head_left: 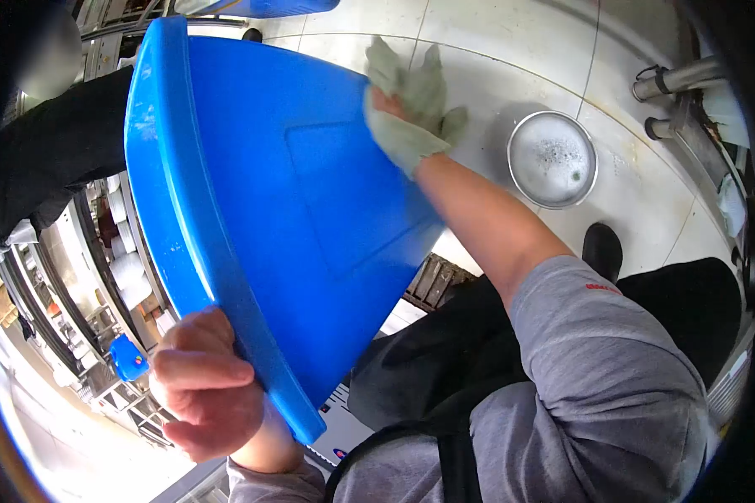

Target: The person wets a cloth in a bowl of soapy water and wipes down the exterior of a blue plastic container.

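1. The big blue tub (310,176) leans across the middle; you can't see inside.
2. Your left hand (205,386), lower left, has bent fingers by its rim; can't tell if they grip.
3. Your gloved right hand (407,113), upper middle, touches it, fingers wide.
4. Bubbles hide the bottom of the round bowl (552,159), right.

- plastic bin (310,168) extending between left hand (205,377) and right hand (411,113)
- basin (554,204) sitting on floor (512,50), right of plastic bin
- suds (558,153) floating in basin
- shelving (101,260) standing left of plastic bin
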Demonstrator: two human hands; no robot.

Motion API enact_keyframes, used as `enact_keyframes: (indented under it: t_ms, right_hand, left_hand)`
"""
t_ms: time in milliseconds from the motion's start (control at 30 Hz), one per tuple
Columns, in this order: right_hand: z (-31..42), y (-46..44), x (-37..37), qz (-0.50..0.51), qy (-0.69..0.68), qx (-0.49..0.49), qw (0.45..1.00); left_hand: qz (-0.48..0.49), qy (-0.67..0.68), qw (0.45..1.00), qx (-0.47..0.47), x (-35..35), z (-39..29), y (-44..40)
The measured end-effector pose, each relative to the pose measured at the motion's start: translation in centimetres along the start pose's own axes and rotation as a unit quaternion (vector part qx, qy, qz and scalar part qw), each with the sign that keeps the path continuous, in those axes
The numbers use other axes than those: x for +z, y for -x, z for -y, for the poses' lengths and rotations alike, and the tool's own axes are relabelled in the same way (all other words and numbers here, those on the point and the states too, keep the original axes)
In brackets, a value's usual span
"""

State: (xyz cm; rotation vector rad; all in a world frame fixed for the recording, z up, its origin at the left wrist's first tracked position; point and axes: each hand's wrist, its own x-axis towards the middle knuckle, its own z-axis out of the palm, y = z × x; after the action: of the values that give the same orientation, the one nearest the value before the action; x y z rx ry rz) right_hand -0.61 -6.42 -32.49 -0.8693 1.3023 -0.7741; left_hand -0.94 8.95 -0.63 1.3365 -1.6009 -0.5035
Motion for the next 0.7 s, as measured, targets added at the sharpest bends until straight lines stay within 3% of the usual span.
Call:
enact_keyframes:
  t_ms: [33,200,233,300,333,367,400,433,467,533,567,600,700]
  right_hand:
    - [-3.1,-0.7,0.4,-0.013,0.021,0.049,0.998]
    - [-9.6,-3.2,1.5,0.03,-0.092,0.065,0.993]
    - [-3.4,0.5,0.2,-0.005,-0.142,0.037,0.989]
    - [2.1,2.2,1.5,0.027,-0.064,-0.082,0.994]
    - [6.0,3.5,2.5,0.005,0.083,-0.135,0.987]
    - [8.5,5.9,2.1,0.043,0.028,-0.254,0.966]
    - [10.0,8.1,3.2,-0.071,0.003,-0.351,0.934]
    - [12.3,10.2,2.7,-0.124,-0.011,-0.377,0.918]
    - [12.9,10.8,2.0,-0.072,-0.059,-0.385,0.918]
    - [12.2,7.2,1.6,-0.016,-0.117,-0.413,0.903]
    - [10.1,5.3,2.3,-0.023,-0.088,-0.349,0.933]
    - [8.8,3.3,1.6,0.041,-0.034,-0.25,0.967]
    - [1.3,-2.5,2.5,0.007,-0.049,-0.164,0.985]
  left_hand:
    - [0.01,0.002,1.0,0.004,0.1,0.0,-0.2]
    - [0.015,0.029,0.999,0.027,-0.1,0.6,-0.2]
    - [0.022,0.021,0.999,0.023,-0.1,0.6,-0.1]
    - [0.076,0.034,0.996,0.024,-0.9,0.5,-0.3]
    - [0.129,0.044,0.99,0.029,-1.1,0.5,-0.4]
    - [0.116,0.054,0.992,0.021,-1.1,0.5,-0.2]
    - [0.115,0.057,0.991,0.021,-0.6,0.6,-0.2]
    - [0.06,0.038,0.997,0.027,0.1,0.6,-0.1]
    - [0.004,0.017,0.999,0.033,0.4,0.7,-0.1]
    - [0.055,0.044,0.997,0.031,-0.5,0.8,0.0]
    - [0.109,0.072,0.991,0.029,-0.9,0.8,0.0]
    - [0.108,0.071,0.991,0.028,-1.2,0.7,0.0]
    - [0.125,0.058,0.99,0.028,-1.3,0.6,-0.2]
